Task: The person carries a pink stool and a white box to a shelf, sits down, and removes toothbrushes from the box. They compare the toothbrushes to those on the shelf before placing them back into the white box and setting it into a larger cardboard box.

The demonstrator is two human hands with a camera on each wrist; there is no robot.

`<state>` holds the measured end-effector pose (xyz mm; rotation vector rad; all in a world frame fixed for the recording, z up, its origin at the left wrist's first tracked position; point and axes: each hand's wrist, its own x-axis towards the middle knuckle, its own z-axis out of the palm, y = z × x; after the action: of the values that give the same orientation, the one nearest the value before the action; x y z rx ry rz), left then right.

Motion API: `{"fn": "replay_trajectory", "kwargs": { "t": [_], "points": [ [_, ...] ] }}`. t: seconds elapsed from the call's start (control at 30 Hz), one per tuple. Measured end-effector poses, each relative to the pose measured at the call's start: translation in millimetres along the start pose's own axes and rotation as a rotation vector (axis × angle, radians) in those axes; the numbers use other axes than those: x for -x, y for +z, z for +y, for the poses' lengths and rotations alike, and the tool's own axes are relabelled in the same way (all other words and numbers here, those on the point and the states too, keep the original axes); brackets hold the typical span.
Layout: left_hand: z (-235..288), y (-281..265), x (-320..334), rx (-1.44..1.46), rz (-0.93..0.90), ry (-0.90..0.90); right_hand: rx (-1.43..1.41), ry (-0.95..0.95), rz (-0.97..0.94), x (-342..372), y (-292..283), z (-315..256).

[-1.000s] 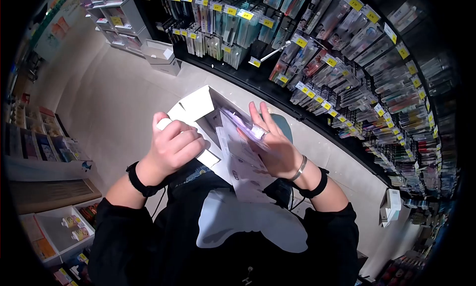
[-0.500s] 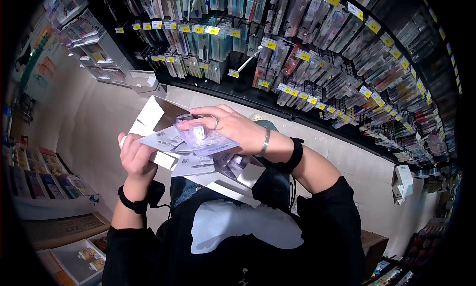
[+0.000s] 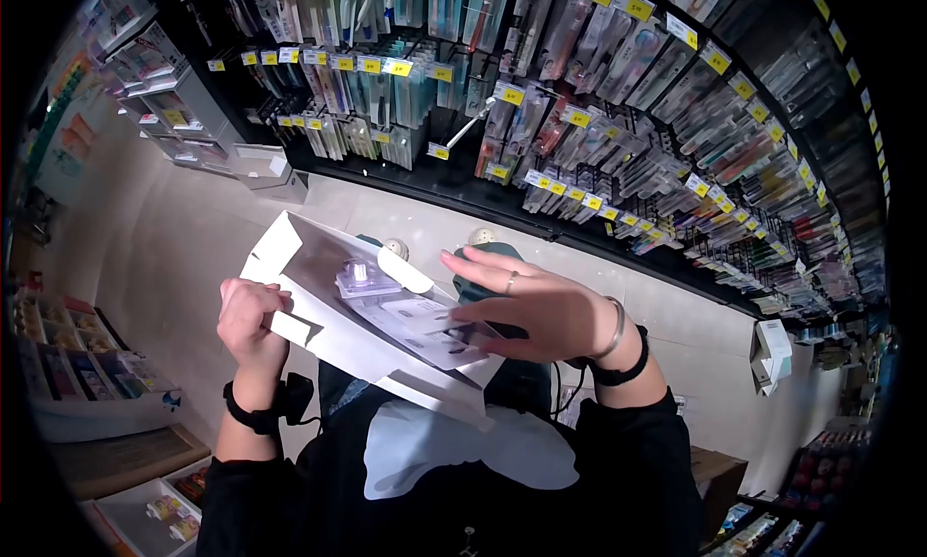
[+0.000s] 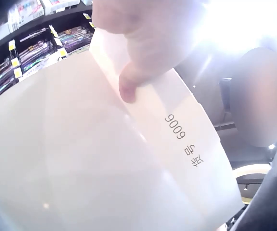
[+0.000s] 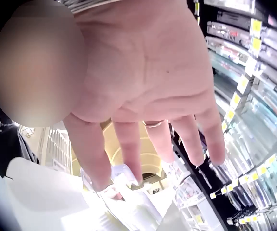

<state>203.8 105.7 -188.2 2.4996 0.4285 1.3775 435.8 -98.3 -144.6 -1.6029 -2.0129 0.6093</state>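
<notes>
In the head view, an open white cardboard box (image 3: 333, 340) is held tilted in front of the body. My left hand (image 3: 249, 320) grips its left edge, fingers curled over the wall. The left wrist view shows the thumb pressed against a side panel (image 4: 177, 130) printed with black digits and characters. Inside the box lie pale cards (image 3: 420, 316) and a clear purplish blister pack (image 3: 365, 279). Over the box's right end is my right hand (image 3: 555, 311), its fingers extended toward the cards. The right wrist view shows that palm (image 5: 148, 72) with fingers straight and spread.
A wall rack (image 3: 415, 84) of hanging packaged goods with yellow price tags runs along the far side. Small open cartons stand on the floor at its left foot (image 3: 270, 176) and to the right (image 3: 772, 354). Display shelves (image 3: 87, 354) line the left.
The right hand held the blister pack over the box half a second ago; now the pack lies inside and the hand has drawn back right, released. The left hand keeps its grip on the box.
</notes>
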Motion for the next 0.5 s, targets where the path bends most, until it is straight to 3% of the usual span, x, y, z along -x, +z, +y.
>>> {"fn": "replay_trajectory", "kwargs": {
  "t": [0.07,0.1,0.2,0.27,0.3,0.33,0.4,0.43,0.47,0.5],
  "points": [
    [-0.3,1.2,-0.3,0.000,0.061,-0.088,-0.168,0.051,0.128,14.7,1.9,-3.8],
    [-2.3,2.7,0.3,0.040,0.086,-0.124,-0.274,0.054,0.298,18.5,11.5,0.5],
    [-8.6,8.0,6.3,0.061,0.064,-0.230,-0.195,0.159,0.397,13.1,54.6,28.1],
    [-16.5,14.8,11.2,0.001,0.018,-0.198,-0.468,0.380,0.186,11.4,67.1,53.9],
    [-15.7,14.0,8.5,-0.017,0.012,-0.181,-0.676,0.450,0.325,9.8,73.3,57.9],
    [-13.2,12.7,4.9,-0.038,0.009,-0.167,-0.757,0.425,0.432,7.6,75.3,56.8],
    [-0.6,6.5,3.1,0.033,0.041,-0.173,-0.780,0.407,0.425,3.7,73.9,43.3],
    [3.1,3.5,2.2,0.070,0.062,-0.167,-0.695,0.218,0.469,2.4,68.8,24.7],
    [4.7,-1.7,5.8,0.083,0.115,-0.175,-0.800,0.016,0.554,-1.7,80.3,21.9],
    [4.3,-6.5,10.4,0.089,0.136,-0.208,-0.692,-0.045,0.577,-4.1,86.4,21.0]
  ]
}}
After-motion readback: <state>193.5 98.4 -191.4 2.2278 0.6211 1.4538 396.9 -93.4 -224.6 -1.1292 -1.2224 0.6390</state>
